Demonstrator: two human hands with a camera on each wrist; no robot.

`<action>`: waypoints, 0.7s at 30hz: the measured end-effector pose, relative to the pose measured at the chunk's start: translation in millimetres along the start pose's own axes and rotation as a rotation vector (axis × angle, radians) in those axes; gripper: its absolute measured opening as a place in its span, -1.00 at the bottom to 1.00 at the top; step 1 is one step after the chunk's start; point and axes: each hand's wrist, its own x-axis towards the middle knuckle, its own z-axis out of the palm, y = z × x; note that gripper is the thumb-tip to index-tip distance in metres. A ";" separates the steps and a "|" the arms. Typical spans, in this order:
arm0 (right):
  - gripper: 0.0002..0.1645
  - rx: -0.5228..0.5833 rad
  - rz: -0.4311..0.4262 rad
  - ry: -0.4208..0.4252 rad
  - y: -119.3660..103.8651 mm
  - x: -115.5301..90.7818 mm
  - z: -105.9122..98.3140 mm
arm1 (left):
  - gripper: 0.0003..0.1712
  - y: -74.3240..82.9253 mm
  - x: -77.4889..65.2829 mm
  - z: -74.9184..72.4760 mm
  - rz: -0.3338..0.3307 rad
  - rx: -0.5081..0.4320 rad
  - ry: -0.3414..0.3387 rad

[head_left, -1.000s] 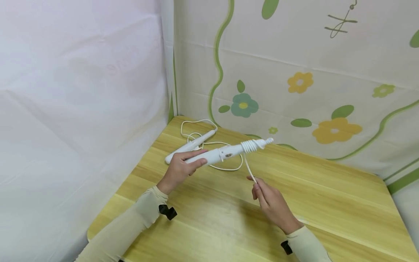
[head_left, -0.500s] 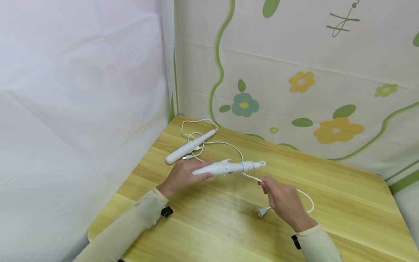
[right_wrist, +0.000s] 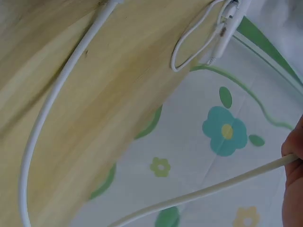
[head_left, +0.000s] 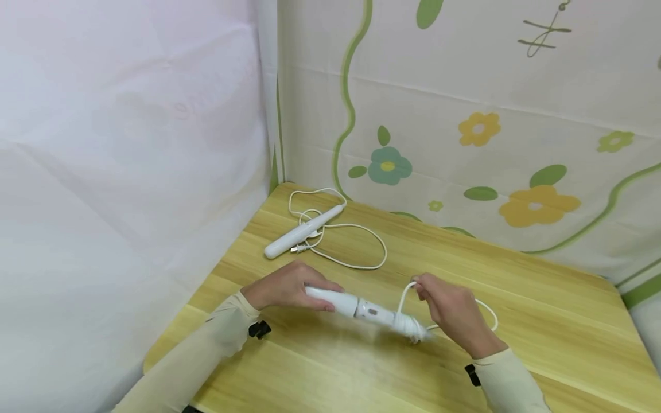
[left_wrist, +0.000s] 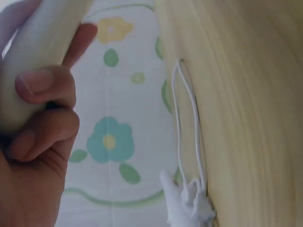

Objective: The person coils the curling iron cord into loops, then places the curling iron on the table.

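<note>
My left hand (head_left: 289, 287) grips a white hair styling iron (head_left: 335, 301) by its thick end, fingers curled round it in the left wrist view. Over the table, the iron tilts with its thin end lower and to the right. Several turns of its white cord (head_left: 404, 298) are wound round that thin end, which is blurred. My right hand (head_left: 454, 310) pinches the cord a short way above the wound turns. From behind this hand the cord's free length loops out to the right. In the right wrist view only part of the right hand (right_wrist: 293, 189) shows.
A second white styling iron (head_left: 304, 230) lies at the table's back left corner. Its cord (head_left: 384, 252) spreads in loose loops beside it, and a plug (head_left: 298, 249) rests near its thick end. Floral cloth (head_left: 434, 115) hangs behind the wooden table (head_left: 542, 310), with white cloth (head_left: 129, 172) at left.
The held iron has come down toward me, and its thin end has swung from pointing up right to down right. The right hand has moved right with the cord. The second iron stays put.
</note>
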 end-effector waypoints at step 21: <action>-0.64 0.782 0.482 -0.248 26.2 17.8 23.7 | -0.56 -14.7 -2.2 55.7 -0.350 -0.461 0.024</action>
